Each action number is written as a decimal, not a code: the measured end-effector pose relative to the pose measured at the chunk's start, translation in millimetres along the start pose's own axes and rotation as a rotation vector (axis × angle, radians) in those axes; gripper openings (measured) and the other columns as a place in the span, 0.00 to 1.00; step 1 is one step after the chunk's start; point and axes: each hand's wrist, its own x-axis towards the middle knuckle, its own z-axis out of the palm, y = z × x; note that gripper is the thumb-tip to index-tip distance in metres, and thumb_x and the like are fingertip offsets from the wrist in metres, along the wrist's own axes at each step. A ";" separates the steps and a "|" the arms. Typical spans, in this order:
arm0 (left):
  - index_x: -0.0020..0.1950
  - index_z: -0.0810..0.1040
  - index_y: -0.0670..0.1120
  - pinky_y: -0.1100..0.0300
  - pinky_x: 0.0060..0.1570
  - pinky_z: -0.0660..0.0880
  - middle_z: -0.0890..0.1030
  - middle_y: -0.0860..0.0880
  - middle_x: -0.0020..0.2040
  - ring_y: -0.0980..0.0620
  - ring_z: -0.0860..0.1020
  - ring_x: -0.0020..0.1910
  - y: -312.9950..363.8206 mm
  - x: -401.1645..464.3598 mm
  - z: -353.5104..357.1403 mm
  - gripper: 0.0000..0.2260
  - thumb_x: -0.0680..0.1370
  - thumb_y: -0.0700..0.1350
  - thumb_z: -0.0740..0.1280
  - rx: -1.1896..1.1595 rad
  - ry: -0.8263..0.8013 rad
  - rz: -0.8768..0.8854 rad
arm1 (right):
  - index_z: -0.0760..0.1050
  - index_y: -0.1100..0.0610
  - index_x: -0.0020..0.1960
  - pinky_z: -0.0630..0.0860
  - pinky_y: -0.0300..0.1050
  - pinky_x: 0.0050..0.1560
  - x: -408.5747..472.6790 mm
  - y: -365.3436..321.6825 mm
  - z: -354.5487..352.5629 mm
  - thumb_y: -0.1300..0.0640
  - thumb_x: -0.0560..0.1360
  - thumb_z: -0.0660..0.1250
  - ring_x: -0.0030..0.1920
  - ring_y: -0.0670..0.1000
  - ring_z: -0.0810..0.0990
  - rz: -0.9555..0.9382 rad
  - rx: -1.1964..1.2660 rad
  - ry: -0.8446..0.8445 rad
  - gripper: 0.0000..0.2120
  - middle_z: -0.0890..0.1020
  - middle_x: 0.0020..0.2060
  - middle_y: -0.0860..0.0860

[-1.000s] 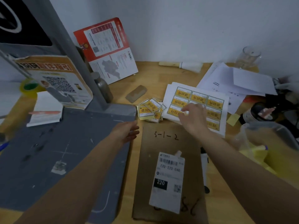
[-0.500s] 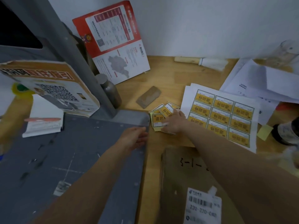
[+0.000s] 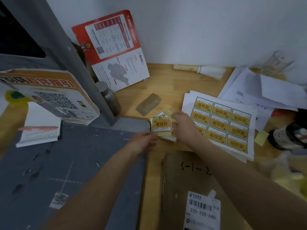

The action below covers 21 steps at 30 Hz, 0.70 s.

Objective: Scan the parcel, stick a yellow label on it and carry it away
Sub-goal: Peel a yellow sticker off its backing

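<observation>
Left hand pinches yellow label; right hand grips same label above parcel.

Red leaflet leans behind a glass.

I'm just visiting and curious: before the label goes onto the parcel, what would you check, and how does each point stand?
1. Single label in the left hand: ok.
2. Backing peeled off: cannot tell.
3. Right hand free of the label pile: not ok, it rests there.
4. Parcel within reach: ok.
5. Bare spot beside the barcode slip: ok.
</observation>
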 end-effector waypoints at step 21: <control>0.51 0.83 0.39 0.50 0.55 0.78 0.85 0.40 0.48 0.44 0.83 0.49 9.5 -158.9 132.0 0.09 0.79 0.41 0.64 -0.138 0.084 0.456 | 0.66 0.47 0.42 0.76 0.42 0.36 -172.2 11.8 -104.7 0.66 0.68 0.68 0.40 0.49 0.77 -0.141 0.652 0.090 0.17 0.76 0.40 0.50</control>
